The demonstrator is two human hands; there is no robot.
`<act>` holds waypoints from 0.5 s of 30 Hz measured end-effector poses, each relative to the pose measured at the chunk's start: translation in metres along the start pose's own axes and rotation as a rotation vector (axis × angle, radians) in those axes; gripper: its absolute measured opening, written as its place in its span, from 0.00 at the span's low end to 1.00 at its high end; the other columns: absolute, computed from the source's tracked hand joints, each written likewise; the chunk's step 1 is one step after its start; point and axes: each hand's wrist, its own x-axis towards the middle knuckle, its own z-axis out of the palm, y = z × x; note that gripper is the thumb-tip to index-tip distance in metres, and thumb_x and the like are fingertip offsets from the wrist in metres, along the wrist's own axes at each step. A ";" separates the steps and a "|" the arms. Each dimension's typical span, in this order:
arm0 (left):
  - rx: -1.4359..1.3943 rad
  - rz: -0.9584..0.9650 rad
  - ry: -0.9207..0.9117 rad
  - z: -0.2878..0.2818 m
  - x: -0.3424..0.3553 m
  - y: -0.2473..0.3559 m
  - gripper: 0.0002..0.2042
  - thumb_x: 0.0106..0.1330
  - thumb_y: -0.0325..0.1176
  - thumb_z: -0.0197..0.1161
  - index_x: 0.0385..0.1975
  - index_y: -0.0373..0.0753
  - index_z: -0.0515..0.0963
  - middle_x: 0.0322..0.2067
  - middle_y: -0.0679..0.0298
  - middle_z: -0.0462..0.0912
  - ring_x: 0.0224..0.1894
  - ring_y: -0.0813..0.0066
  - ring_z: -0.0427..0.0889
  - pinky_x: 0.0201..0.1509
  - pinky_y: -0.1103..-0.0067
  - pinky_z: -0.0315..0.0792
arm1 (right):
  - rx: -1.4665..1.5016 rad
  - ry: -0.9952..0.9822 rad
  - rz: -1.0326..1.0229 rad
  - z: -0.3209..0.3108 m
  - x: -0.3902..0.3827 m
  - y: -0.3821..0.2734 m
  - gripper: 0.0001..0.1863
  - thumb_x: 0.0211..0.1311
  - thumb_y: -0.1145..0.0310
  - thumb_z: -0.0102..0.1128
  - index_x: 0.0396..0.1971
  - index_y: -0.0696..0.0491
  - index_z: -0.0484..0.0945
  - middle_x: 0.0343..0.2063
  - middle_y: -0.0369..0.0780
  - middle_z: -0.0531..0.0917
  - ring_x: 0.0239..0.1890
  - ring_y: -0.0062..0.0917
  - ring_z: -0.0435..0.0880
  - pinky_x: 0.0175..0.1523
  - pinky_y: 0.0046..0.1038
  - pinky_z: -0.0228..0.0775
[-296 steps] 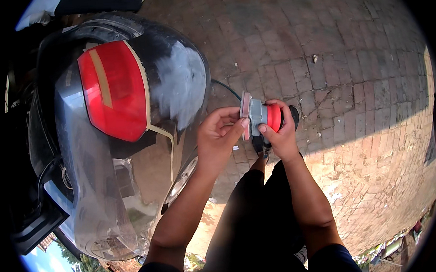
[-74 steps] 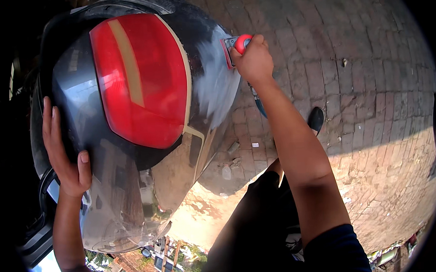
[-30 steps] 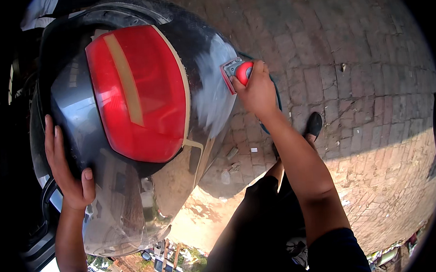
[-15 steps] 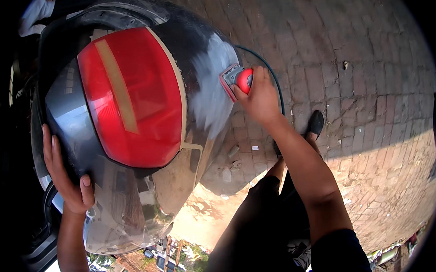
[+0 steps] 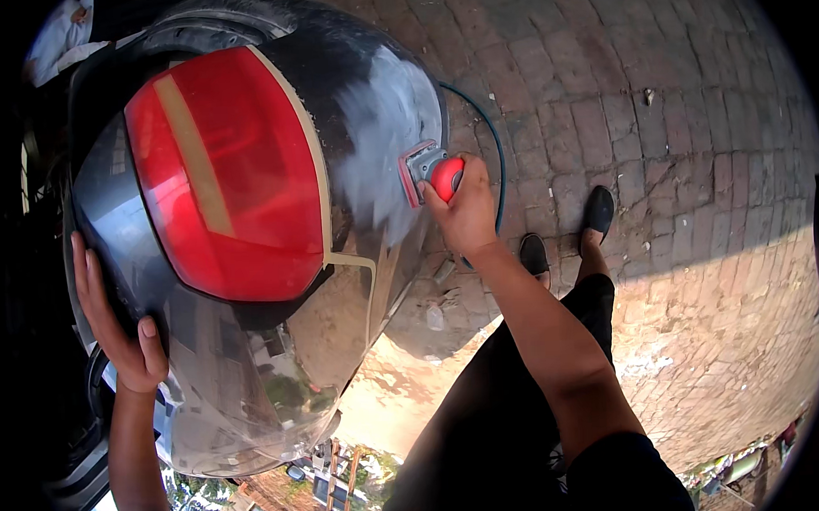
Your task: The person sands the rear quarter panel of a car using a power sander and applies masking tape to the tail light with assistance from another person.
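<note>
My right hand (image 5: 467,205) is closed around the red, rounded top of a power sander (image 5: 444,174). The sander's square grey pad, edged in red, lies against a whitish, dusty patch (image 5: 372,138) on the car's dark rear corner. My left hand (image 5: 120,314) rests on the dark grey bodywork with its fingers stretched out and thumb apart, holding nothing. Between the hands sits a red tail light (image 5: 260,180), with a strip of tan masking tape (image 5: 192,155) across it and more tape along its right edge and below.
A dark green hose (image 5: 491,129) curves from behind the car down beside my right hand. Brick paving (image 5: 661,153) spreads to the right, partly sunlit. My feet in dark shoes (image 5: 598,211) stand there. A person in white clothing (image 5: 57,38) is at the upper left.
My right hand and the sander have moved down and slightly left over the whitish patch. My left hand stays on the bodywork. The whole view has shifted a little.
</note>
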 end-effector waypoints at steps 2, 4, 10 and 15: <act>-0.013 -0.005 0.008 0.002 0.000 0.001 0.40 0.80 0.57 0.46 0.81 0.30 0.57 0.80 0.35 0.56 0.82 0.35 0.58 0.83 0.50 0.52 | -0.002 0.020 -0.002 0.006 -0.021 0.003 0.38 0.61 0.56 0.79 0.63 0.59 0.69 0.55 0.56 0.80 0.53 0.57 0.84 0.57 0.49 0.79; 0.003 0.006 0.014 0.000 0.001 0.002 0.40 0.81 0.57 0.46 0.81 0.30 0.57 0.80 0.35 0.56 0.82 0.35 0.58 0.83 0.51 0.52 | 0.027 0.066 -0.030 0.012 -0.009 0.006 0.38 0.60 0.56 0.79 0.62 0.60 0.69 0.55 0.56 0.80 0.53 0.57 0.84 0.57 0.48 0.79; 0.009 0.032 0.054 0.010 0.003 0.003 0.39 0.82 0.57 0.44 0.81 0.32 0.57 0.81 0.41 0.57 0.83 0.41 0.56 0.85 0.52 0.50 | 0.088 0.113 -0.075 0.000 0.081 -0.007 0.36 0.60 0.56 0.80 0.58 0.62 0.72 0.50 0.57 0.82 0.52 0.56 0.84 0.56 0.47 0.79; 0.014 0.029 0.064 0.008 -0.002 0.001 0.38 0.82 0.56 0.44 0.81 0.31 0.57 0.81 0.41 0.57 0.83 0.42 0.56 0.85 0.53 0.50 | 0.119 0.100 -0.042 0.007 0.036 -0.005 0.35 0.60 0.59 0.80 0.58 0.62 0.71 0.50 0.57 0.81 0.51 0.56 0.84 0.56 0.47 0.77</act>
